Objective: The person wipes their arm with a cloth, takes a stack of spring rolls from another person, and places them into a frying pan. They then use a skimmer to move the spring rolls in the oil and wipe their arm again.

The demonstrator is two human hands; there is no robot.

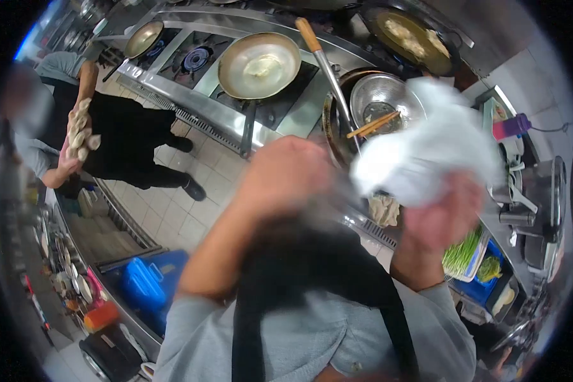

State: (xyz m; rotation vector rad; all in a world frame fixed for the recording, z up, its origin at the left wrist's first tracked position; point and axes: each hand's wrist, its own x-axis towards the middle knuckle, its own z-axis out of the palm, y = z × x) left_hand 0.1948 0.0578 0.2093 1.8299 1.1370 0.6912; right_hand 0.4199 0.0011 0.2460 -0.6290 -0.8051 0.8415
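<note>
Head view: the right hand [445, 207] holds a floppy white thing [426, 143], maybe a cloth, by the strainer [368, 92]. The left hand [286, 172] is too blurry; I cannot tell if it holds anything. A tight grip, loose ends off the pan [235, 67], seems best.

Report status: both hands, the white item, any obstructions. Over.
Right hand holding white cloth or bag, motion-blurred. Left hand raised, grip unclear. Metal strainer with chopsticks close beyond the white item.
</note>
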